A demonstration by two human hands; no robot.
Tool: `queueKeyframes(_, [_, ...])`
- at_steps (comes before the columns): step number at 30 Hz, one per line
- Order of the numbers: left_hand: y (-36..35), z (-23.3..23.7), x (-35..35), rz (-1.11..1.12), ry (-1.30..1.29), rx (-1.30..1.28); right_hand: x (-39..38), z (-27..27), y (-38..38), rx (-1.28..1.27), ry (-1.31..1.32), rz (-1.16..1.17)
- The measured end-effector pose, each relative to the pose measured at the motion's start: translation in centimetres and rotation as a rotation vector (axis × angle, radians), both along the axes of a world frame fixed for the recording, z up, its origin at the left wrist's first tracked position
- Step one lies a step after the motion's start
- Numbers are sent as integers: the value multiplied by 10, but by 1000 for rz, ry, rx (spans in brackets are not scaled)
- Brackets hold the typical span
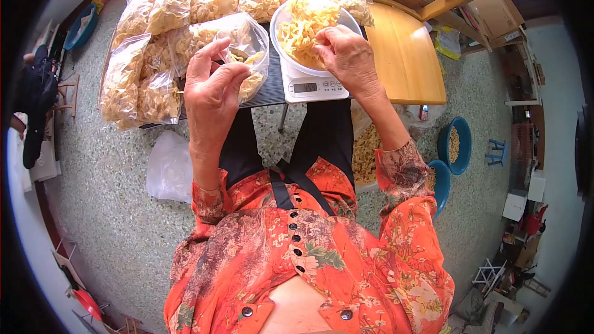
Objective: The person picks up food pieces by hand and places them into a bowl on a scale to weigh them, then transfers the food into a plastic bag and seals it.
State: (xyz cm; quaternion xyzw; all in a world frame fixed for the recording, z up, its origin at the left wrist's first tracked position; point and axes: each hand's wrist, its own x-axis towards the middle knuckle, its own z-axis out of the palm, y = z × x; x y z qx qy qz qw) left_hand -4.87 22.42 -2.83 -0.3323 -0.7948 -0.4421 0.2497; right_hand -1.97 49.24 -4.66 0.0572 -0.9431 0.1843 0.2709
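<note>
My left hand (213, 80) pinches the rim of a clear plastic bag (260, 65), whose mouth gapes toward the bowl. Some pale yellow dried pieces lie inside that bag. Over a white plastic bowl (354, 20), my right hand (348, 55) has its fingers closed on some of the curled, pale yellow dried pieces (309, 23) heaped there. The bowl rests on a white digital kitchen scale (314, 88) with a lit display. The fingertips of my right hand are partly hidden among the pieces.
Filled clear bags (125, 83) cover the table's left and back. A wooden chair (402, 55) stands right of the scale. On the speckled floor are a white plastic bag (169, 167), blue basins (466, 145) and a small blue stool (496, 152). Another person's dark clothing (40, 99) shows far left.
</note>
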Motion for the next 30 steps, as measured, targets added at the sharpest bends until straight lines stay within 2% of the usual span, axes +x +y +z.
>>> queueKeyframes(3, [0, 0, 1, -3, -42, -1, 1, 3, 4, -62, 7, 25])
queueKeyframes(5, [2, 1, 1, -2, -32, -13, 5, 8, 7, -230, 55, 38])
queueKeyframes(6, [2, 0, 1, -7, -33, -12, 7, 10, 9, -230, 55, 34])
queueKeyframes(8, [3, -2, -1, -2, -24, -27, 10, 14, 12, -454, 5, 32])
queueKeyframes(10, [5, -2, 0, -8, -27, -33, 8, 14, 16, -482, 12, 10])
queueKeyframes(12, [5, -2, 1, -8, -29, -40, 7, 14, 17, -651, -88, -56])
queueKeyframes(14, [5, -1, 3, -9, -66, -31, 7, 14, 17, -642, -76, -43])
queueKeyframes(16, [5, 0, 2, -5, -43, -38, 6, 14, 14, -429, -86, 81])
queueKeyframes(18, [6, 0, 1, -7, -21, -44, 5, 15, 6, -352, -119, 65])
queueKeyframes(20, [6, 0, 2, -1, -30, -61, 4, 15, -3, -49, -105, 10])
queueKeyframes(21, [6, 0, 2, -1, -29, -63, 1, 9, -6, -49, -30, 13])
queueKeyframes(25, [7, 1, 3, -4, -45, -50, -3, 11, -10, -40, -54, -24])
queueKeyframes(28, [4, 1, 1, 6, -43, -48, -2, 13, -2, -60, 24, 26])
queueKeyframes(30, [4, -1, 1, 6, -43, -48, -1, 17, 4, -292, -5, 44])
